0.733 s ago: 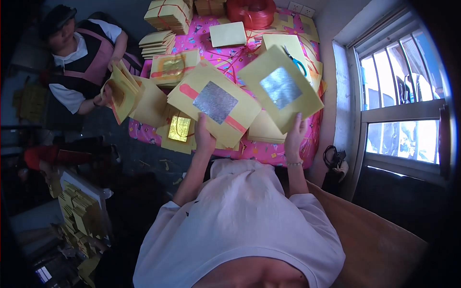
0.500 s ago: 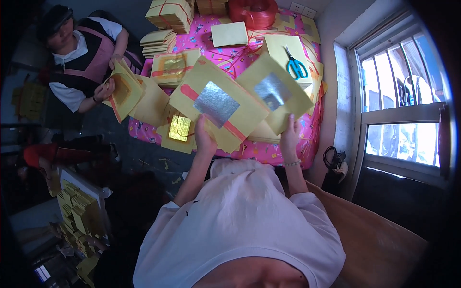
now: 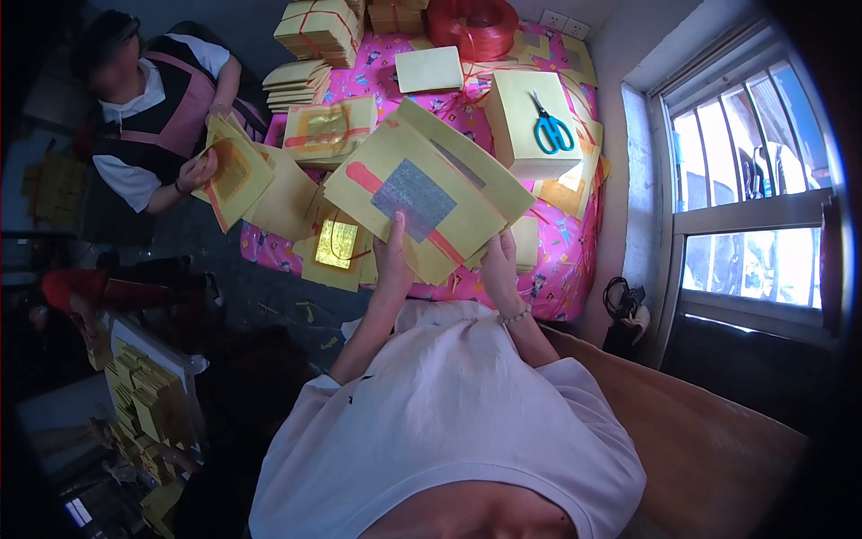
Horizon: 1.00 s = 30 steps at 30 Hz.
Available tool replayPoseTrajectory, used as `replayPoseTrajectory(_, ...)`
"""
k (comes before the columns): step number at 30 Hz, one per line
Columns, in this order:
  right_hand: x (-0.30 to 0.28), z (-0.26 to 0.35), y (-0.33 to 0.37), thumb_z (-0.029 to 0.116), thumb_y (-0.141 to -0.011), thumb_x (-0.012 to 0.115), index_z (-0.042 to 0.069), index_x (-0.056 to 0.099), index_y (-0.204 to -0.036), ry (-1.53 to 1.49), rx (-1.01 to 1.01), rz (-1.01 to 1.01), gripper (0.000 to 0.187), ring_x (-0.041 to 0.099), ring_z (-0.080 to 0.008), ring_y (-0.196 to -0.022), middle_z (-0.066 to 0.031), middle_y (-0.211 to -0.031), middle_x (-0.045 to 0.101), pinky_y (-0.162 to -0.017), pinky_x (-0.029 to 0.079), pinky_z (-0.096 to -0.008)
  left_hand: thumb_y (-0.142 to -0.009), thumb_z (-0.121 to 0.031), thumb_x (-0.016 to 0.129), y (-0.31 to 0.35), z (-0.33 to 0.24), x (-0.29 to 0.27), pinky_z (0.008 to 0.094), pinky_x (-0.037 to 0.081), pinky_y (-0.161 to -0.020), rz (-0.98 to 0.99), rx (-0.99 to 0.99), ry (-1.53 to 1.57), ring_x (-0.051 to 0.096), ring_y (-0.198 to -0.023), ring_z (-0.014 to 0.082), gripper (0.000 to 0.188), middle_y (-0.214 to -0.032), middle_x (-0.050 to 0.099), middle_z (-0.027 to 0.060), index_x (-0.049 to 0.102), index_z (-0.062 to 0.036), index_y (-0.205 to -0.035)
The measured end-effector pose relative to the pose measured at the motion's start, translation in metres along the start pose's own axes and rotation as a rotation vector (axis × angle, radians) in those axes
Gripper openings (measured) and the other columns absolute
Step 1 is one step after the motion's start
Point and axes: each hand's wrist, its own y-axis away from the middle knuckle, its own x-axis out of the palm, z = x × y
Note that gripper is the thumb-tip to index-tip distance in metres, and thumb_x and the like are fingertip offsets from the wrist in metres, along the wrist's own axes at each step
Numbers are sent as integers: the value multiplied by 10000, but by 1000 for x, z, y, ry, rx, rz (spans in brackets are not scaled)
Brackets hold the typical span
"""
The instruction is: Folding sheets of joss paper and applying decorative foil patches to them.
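Observation:
My left hand (image 3: 392, 260) grips the lower left edge of a sheaf of yellow paper sheets (image 3: 368, 211), its thumb on the front. The top sheet bears a silver foil square (image 3: 413, 199) crossed by a red band. At the lower right corner, my right hand (image 3: 501, 265) is closed on a yellow sheet (image 3: 503, 193) that lies mostly behind the sheaf. Part of that sheet's darker foil patch shows above the sheaf's upper edge. Both hands hold the paper tilted over the near side of the pink table.
Scissors with blue handles (image 3: 551, 130) lie on a tall paper stack (image 3: 516, 121). Behind are a red twine roll (image 3: 473, 27) and tied bundles (image 3: 316, 31). Gold-foil sheets (image 3: 334, 247) lie on the pink tablecloth (image 3: 575, 247). At left, a co-worker (image 3: 166, 117) holds similar sheets. A barred window is right.
My right hand has moved left, bringing its sheet from beside the sheaf to behind it. The sheaf in my left hand has shifted slightly right.

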Motion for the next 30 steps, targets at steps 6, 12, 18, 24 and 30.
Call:
replayPoseTrajectory(6, -5, -10, 7, 231, -1052, 414, 46, 546, -1246, -35, 138, 83, 298, 553, -34, -850, 27, -1033, 615, -704, 470, -212, -937, -245, 647, -12, 10, -7, 323, 475, -914, 52, -165, 193, 573, -1042, 134, 293, -1105, 592, -5, 561, -106, -1180)
replayPoseTrajectory(12, 20, 23, 12, 252, -1043, 432, 34, 516, -1268, -251, 187, 57, 324, 602, -88, -931, -12, -1099, 626, -770, 502, -238, -953, -266, 621, -18, 24, -13, 352, 485, -930, 101, -199, 236, 594, -1044, 157, 245, -1105, 610, 7, 571, -127, -1148)
replayPoseTrajectory(18, 20, 13, 3, 106, -986, 538, -20, 501, -1284, 60, -110, 62, 326, 598, -117, -1019, -51, -1177, 625, -873, 496, -270, -956, -239, 613, -10, 21, -1, 363, 489, -922, 87, -144, 208, 601, -1045, 177, 299, -1118, 614, 32, 542, -117, -1220)
replayPoseTrajectory(24, 11, 15, -15, 17, -947, 575, -14, 587, -1188, 238, -184, 169, 243, 594, -92, -961, -44, -1083, 660, -837, 488, -255, -902, -116, 637, -23, 0, -21, 392, 414, -1013, -92, -12, 118, 504, -1202, 223, 552, -1279, 524, 77, 380, -101, -1391)
replayPoseTrajectory(30, 4, 25, -38, -54, -913, 545, 13, 634, -1126, 438, -320, 399, 240, 598, -139, -1011, -74, -1056, 659, -889, 463, -280, -779, -35, 691, -45, -32, -66, 396, 250, -1121, -15, 570, -504, 274, -1401, 256, 919, -1511, 288, 130, 160, -92, -1527)
